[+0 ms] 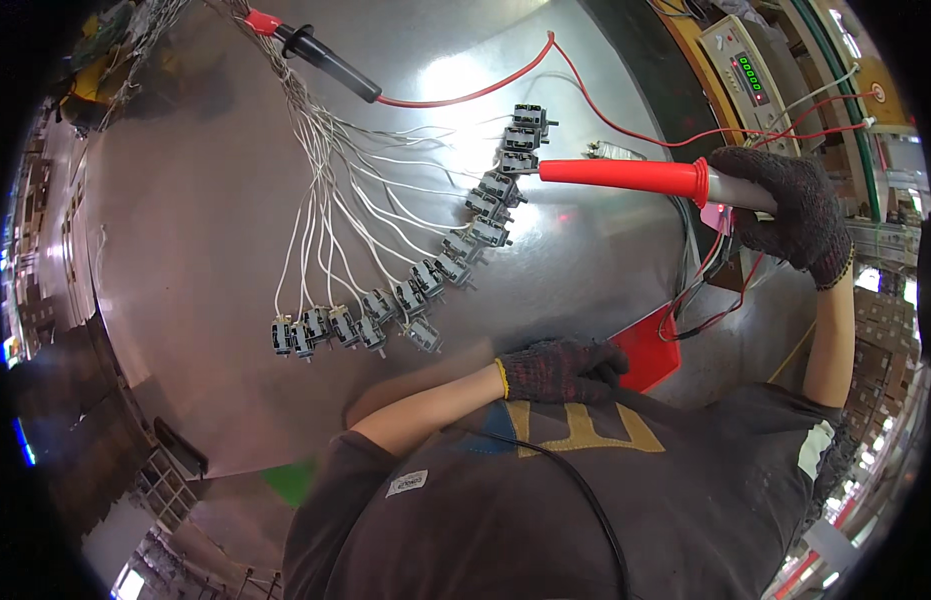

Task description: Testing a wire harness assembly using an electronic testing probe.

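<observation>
My right hand [790, 205], in a dark knitted glove, is wrapped round the grey handle of a red test probe [625, 174]. The probe points left, its thin tip at a small grey-and-black component [518, 161] with a metal shaft. Several alike components [425, 277] lie in a curved row on the metal table, white wires [325, 150] fanning out to them from one bundle. My left hand [565, 371], gloved too, rests curled at the near table edge against my body; nothing shows in its fingers.
A second probe [330, 64], black with a red end, lies across the wire bundle, trailing a red cable [465, 102]. At the far right stands a tester [742, 80] with a green digital display. A red bin [653, 352] sits beside the near right edge of the metal table [185, 270].
</observation>
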Demonstrator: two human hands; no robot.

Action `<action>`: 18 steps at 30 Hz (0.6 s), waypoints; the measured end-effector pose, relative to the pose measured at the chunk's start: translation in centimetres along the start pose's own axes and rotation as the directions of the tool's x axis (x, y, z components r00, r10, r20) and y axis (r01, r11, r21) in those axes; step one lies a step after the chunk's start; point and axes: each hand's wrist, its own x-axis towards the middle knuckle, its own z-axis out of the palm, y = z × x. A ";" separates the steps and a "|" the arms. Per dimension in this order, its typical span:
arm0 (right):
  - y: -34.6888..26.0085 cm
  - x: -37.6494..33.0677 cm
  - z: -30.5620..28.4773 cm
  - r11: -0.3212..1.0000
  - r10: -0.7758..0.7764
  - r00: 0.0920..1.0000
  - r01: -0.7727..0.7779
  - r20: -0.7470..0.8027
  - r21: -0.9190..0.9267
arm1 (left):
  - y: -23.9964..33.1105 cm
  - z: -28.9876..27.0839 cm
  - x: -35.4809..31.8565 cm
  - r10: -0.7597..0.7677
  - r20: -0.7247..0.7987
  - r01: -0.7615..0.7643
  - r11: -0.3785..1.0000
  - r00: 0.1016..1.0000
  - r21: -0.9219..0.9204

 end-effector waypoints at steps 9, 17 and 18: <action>-1.1 0.6 0.0 0.999 0.007 1.000 -0.005 0.031 -0.052 | 0.8 -0.1 -0.3 -0.022 0.010 0.021 1.000 1.000 0.022; -1.3 0.8 0.0 1.000 -0.010 0.999 0.011 0.038 -0.024 | 0.7 -0.1 -0.3 -0.009 0.014 0.009 1.000 1.000 0.018; -1.3 0.7 0.0 1.000 -0.002 0.999 0.003 0.039 -0.028 | 0.7 0.0 -0.3 -0.007 0.015 0.007 1.000 1.000 0.015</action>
